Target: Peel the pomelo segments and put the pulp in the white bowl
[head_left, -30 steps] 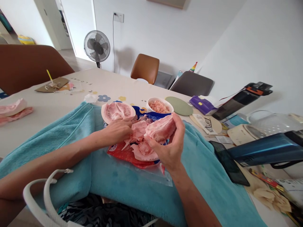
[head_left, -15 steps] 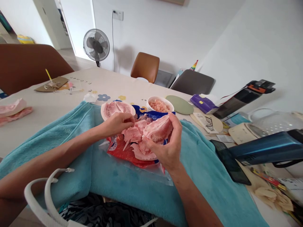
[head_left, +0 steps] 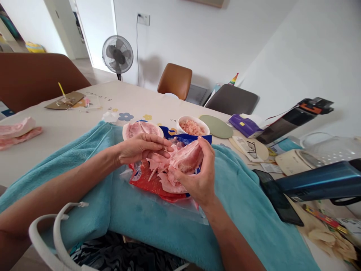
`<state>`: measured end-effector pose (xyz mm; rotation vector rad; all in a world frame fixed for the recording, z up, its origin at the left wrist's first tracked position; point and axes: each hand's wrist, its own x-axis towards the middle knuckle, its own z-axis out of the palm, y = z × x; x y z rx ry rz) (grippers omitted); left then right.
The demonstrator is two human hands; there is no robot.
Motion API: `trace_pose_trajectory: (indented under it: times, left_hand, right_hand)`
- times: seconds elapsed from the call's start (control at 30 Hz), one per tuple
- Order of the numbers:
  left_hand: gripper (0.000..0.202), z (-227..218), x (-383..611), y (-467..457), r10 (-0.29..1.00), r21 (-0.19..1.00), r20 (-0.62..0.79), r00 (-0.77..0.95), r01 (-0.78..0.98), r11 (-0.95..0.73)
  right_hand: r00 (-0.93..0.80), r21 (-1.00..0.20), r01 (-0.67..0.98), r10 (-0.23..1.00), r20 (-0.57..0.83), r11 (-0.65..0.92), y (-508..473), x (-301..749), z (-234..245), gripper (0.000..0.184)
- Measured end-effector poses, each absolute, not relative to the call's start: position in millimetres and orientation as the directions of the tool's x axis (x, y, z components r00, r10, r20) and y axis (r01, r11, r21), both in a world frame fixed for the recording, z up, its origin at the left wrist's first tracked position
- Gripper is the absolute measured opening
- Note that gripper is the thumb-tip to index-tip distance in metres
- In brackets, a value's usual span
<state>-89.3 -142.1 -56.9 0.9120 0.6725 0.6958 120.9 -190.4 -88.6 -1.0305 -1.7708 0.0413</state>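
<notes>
In the head view, the right hand (head_left: pixel 202 182) is gripping a pink fruit piece (head_left: pixel 187 156) at the frame's centre, its digits covering the piece's edges. The left hand (head_left: pixel 141 147) is hovering just left of it, fingers loosely bent; whether they are pinching anything, I cannot tell. It is partly hiding a cut fruit half (head_left: pixel 143 129) behind it. Pink scraps (head_left: pixel 168 183) are covering much of a red-and-blue bag (head_left: pixel 144 183). At the right edge, a blue bottle (head_left: pixel 318 181) is running out of frame.
</notes>
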Motion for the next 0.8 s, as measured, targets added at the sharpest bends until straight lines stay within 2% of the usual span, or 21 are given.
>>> trace_pose_trajectory:
  times: [0.2, 0.4, 0.57, 0.8]
  left_hand:
    - [0.033, -60.7, -90.9, -141.2, 0.728, 0.835, -0.18, 0.661, -0.289, 0.468]
    - [0.022, -62.2, -87.6, -141.4, 0.755, 0.825, -0.192, 0.627, -0.314, 0.47]
    - [0.011, -62.1, -87.7, -141.2, 0.718, 0.826, -0.158, 0.678, -0.307, 0.472]
    - [0.006, -63.7, -84.9, -142.3, 0.731, 0.844, -0.18, 0.658, -0.278, 0.458]
  right_hand:
    - [-0.09, -0.48, 0.613, 0.66, 0.746, 0.627, -191.0, 120.8, -88.1, 0.085]
    - [-0.091, -0.489, 0.608, 0.666, 0.74, 0.626, -191.6, 120.8, -89.3, 0.086]
    - [-0.092, -0.488, 0.603, 0.663, 0.743, 0.631, -191.2, 120.3, -89.0, 0.086]
    - [-0.099, -0.482, 0.612, 0.666, 0.739, 0.626, -191.3, 120.5, -89.7, 0.085]
